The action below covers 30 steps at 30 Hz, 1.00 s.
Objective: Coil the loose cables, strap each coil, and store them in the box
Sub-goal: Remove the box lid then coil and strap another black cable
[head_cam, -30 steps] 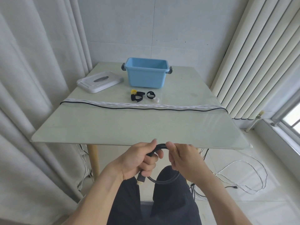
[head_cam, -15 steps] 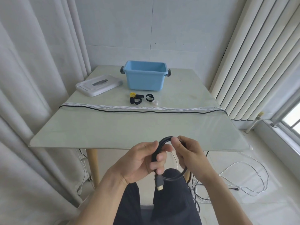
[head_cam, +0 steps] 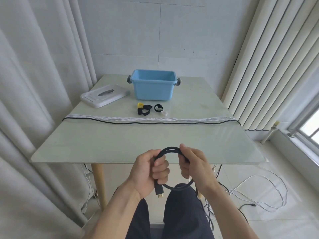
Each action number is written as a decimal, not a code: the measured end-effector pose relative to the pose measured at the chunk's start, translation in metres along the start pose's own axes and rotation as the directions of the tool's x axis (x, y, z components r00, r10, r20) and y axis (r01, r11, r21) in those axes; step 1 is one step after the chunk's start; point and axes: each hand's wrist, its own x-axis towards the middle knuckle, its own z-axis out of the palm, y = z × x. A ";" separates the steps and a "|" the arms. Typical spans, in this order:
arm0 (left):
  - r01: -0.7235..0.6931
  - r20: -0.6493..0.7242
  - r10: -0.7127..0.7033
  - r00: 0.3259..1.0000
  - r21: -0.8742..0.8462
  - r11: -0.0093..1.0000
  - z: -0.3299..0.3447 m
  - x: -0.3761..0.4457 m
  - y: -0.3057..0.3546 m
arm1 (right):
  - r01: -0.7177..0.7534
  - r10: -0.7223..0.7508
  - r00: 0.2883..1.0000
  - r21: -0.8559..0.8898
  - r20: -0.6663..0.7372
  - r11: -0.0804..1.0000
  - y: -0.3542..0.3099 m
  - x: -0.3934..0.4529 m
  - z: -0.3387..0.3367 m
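Head view shows two hands at the lower centre of the frame, both clamped on one black cable (head_cam: pixel 174 186) bent into a coil just in front of the tabletop (head_cam: pixel 120 140) edge. Left hand (head_cam: pixel 148 171) grips the coil's left side, with a gold-tipped plug (head_cam: pixel 159 190) hanging below its fingers; right hand (head_cam: pixel 193 165) pinches the top right. One blue box (head_cam: pixel 152 90) sits open at the centre, one white lid (head_cam: pixel 103 95) to its left. Several black straps (head_cam: pixel 145 109) lie below the box, near one yellow piece. Two long cables, one white cable (head_cam: pixel 155 119) and one black, stretch across the tabletop.
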 end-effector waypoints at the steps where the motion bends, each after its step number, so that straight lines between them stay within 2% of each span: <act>1: 0.010 -0.009 -0.009 1.000 0.017 1.000 -0.001 0.000 0.001 | 0.011 -0.011 1.000 -0.016 0.013 1.000 -0.001 0.000 -0.001; 3: 0.021 -0.061 -0.017 0.998 0.056 0.998 -0.003 -0.002 0.004 | 0.039 -0.036 0.999 -0.080 0.033 0.996 -0.002 -0.001 -0.004; 6: -0.006 -0.182 0.034 0.983 0.151 0.988 -0.009 -0.007 0.010 | 0.104 -0.086 0.993 -0.270 0.077 0.957 -0.003 -0.002 -0.015; 10: 0.017 -0.203 0.035 0.978 0.251 0.968 -0.014 -0.012 0.015 | 0.129 -0.101 0.990 -0.361 0.096 0.924 -0.001 -0.001 -0.021; 12: 0.013 -0.180 0.018 0.984 0.168 0.986 -0.015 -0.012 0.017 | 0.129 -0.105 0.991 -0.352 0.086 0.927 0.001 0.000 -0.021; 15: -0.096 -0.171 0.076 0.982 -0.113 0.989 -0.022 -0.014 0.026 | 0.110 -0.073 0.990 -0.354 0.117 0.929 0.003 -0.002 -0.027; 17: -0.185 -0.252 0.121 0.960 -0.248 0.951 -0.033 -0.015 0.034 | 0.103 -0.080 0.994 -0.470 0.069 0.876 0.004 -0.004 -0.039; 19: -0.278 -0.364 0.155 0.919 -0.315 0.908 -0.044 -0.016 0.038 | 0.094 -0.119 0.993 -0.655 0.006 0.750 0.008 -0.005 -0.054; 20: -0.324 -0.410 0.166 0.897 -0.351 0.879 -0.049 -0.018 0.039 | 0.080 -0.129 0.991 -0.704 -0.017 0.706 0.009 -0.006 -0.059; 22: -0.403 -0.471 0.180 0.864 -0.430 0.808 -0.053 -0.021 0.036 | 0.053 -0.131 0.990 -0.727 -0.050 0.684 0.010 -0.006 -0.064; 25: -0.474 -0.531 0.178 0.828 -0.493 0.730 -0.051 -0.021 0.030 | 0.059 -0.144 0.988 -0.734 -0.053 0.677 0.012 -0.005 -0.065; 30: -0.567 -0.624 0.212 0.752 -0.450 0.690 -0.062 -0.027 0.043 | 0.056 -0.160 0.986 -0.802 -0.050 0.594 0.000 -0.005 -0.085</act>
